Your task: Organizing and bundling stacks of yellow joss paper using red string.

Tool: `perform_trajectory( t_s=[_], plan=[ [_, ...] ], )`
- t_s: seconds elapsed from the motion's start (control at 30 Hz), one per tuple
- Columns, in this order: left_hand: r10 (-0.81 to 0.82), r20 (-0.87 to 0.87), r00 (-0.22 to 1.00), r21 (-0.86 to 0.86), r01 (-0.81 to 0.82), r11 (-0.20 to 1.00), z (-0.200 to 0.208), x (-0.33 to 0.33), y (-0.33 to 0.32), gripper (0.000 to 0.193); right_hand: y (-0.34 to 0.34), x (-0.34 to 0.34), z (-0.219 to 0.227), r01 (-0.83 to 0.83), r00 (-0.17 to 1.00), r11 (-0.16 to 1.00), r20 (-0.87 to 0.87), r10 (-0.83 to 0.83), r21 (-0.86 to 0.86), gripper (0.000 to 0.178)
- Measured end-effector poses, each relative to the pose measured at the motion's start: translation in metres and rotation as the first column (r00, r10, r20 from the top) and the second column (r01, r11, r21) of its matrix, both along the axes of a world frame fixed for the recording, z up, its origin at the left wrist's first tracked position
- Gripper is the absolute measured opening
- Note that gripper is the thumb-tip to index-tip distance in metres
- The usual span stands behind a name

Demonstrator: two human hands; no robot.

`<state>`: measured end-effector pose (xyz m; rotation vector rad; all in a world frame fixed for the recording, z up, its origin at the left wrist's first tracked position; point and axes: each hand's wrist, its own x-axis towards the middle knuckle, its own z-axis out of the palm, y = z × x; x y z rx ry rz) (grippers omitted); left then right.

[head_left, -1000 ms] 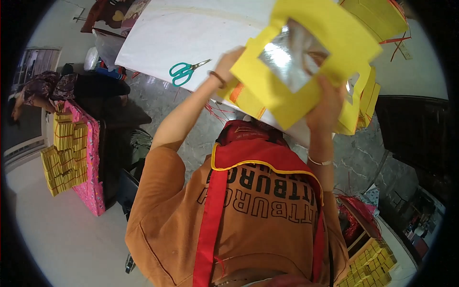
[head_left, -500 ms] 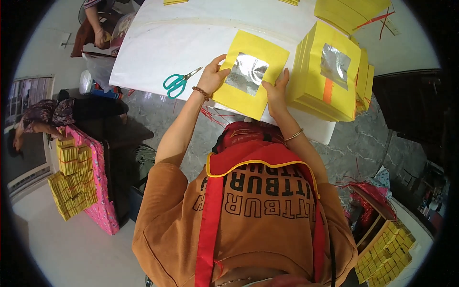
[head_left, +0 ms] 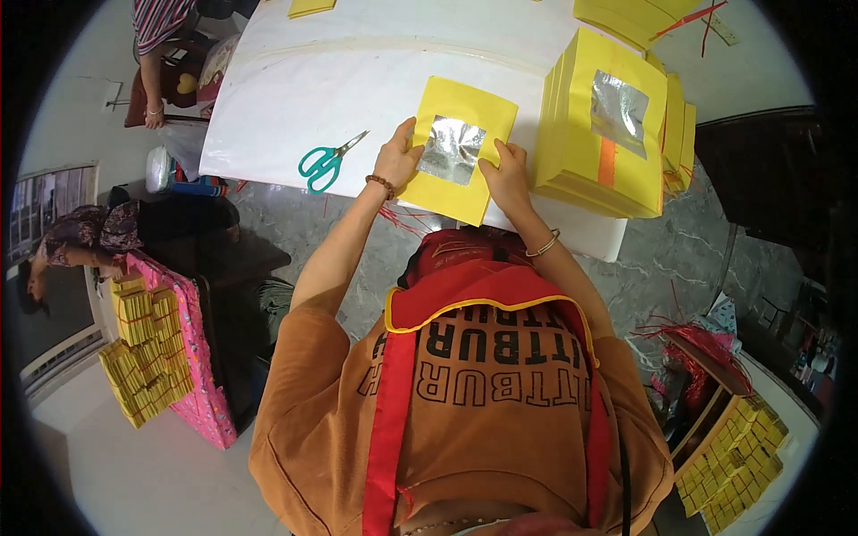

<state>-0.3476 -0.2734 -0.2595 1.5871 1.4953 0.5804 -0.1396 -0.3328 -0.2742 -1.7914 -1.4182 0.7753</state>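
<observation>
A yellow paper stack [head_left: 483, 100] with a silver foil square [head_left: 451, 150] on its face is held over the near edge of the white-covered table [head_left: 286, 103]. My left hand [head_left: 398, 159] grips its left edge, thumb on top and fingers partly hidden. On the opposite edge my right hand [head_left: 508, 179] holds it, thumb on the front near the foil. Left of my left hand lie teal-handled scissors [head_left: 323, 165], blades slightly apart. A tall pile of similar yellow paper [head_left: 559, 116], with a foil square and an orange strip on top, stands right of my right hand.
More yellow paper [head_left: 626, 18] lies at the far right, with red ties [head_left: 693, 22] beside it. Bundled yellow stacks [head_left: 147, 344] stand at left, others [head_left: 737, 464] at lower right. Another person's hand [head_left: 154, 114] shows at upper left; a second person [head_left: 76, 223] is at far left.
Both hands have brought the yellow paper stack slightly left, and it is turned more upright. My right hand has shifted lower on its edge. The other person's arm at upper left has moved down.
</observation>
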Motion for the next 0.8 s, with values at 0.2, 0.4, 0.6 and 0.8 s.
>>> perform_trajectory(
  t_s=[0.2, 0.4, 0.6, 0.8],
  plan=[
    [-0.01, -0.11, 0.994, 0.021, 0.012, 1.0, 0.005, 0.001, -0.001, 0.06, 0.0, 0.0, 0.003, 0.0, 0.998, 1.0, -0.066, 0.001, 0.026, 0.049],
    [-0.026, -0.323, 0.946, 0.014, 0.032, 0.999, 0.014, 0.008, -0.003, 0.056, -0.001, 0.0, -0.001, -0.07, 0.995, 0.992, 0.081, 0.061, 0.109, 0.045],
    [0.088, -0.484, 0.871, 0.329, 0.089, 0.94, 0.008, 0.017, -0.016, 0.044, -0.002, -0.002, 0.0, -0.095, 0.967, 0.989, 0.244, 0.065, 0.112, 0.043],
    [0.158, -0.374, 0.914, 0.115, -0.124, 0.986, 0.01, 0.021, 0.006, 0.047, 0.001, -0.006, 0.013, -0.117, 0.925, 0.992, 0.368, 0.095, 0.037, 0.044]
  ],
)
